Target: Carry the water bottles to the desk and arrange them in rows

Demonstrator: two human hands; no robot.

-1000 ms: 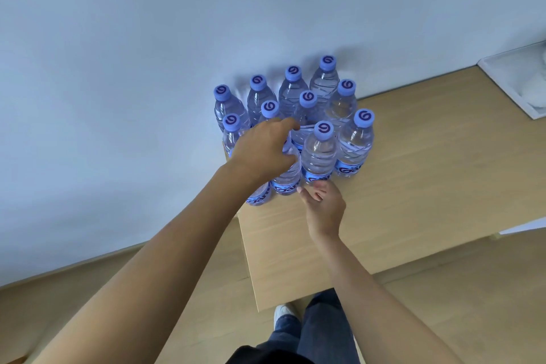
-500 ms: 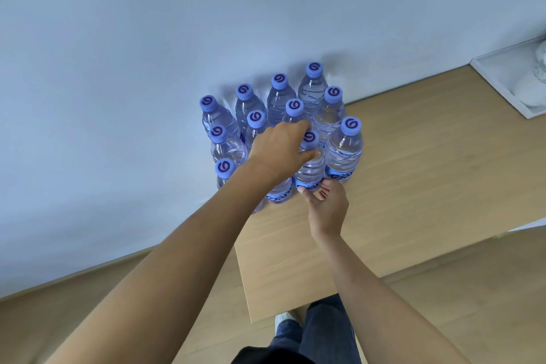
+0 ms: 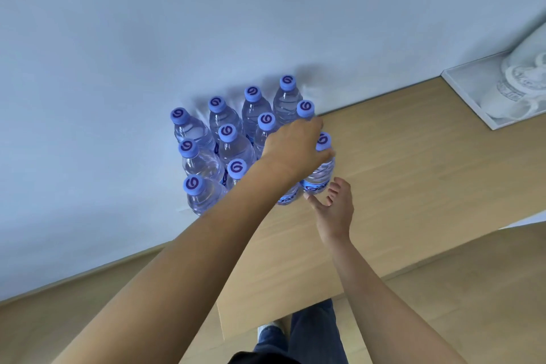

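Observation:
Several clear water bottles (image 3: 233,146) with blue caps stand upright in tight rows at the back left corner of the wooden desk (image 3: 413,174), against the wall. My left hand (image 3: 295,151) reaches over the front row, and its fingers curl around the neck of the front right bottle (image 3: 320,171), just under the cap. It hides the top of the bottle beside that one. My right hand (image 3: 335,210) is open with fingers spread, its fingertips close to the base of the front right bottle.
A white tray (image 3: 461,97) holding a white object (image 3: 520,77) sits at the desk's far right by the wall. The desk's left edge (image 3: 220,319) runs just beside the bottles. My legs (image 3: 313,334) stand at the near edge on the wooden floor.
My left hand has moved right, from the middle front bottle to the front right one. My right hand has opened and drawn slightly back and right from the bottle bases.

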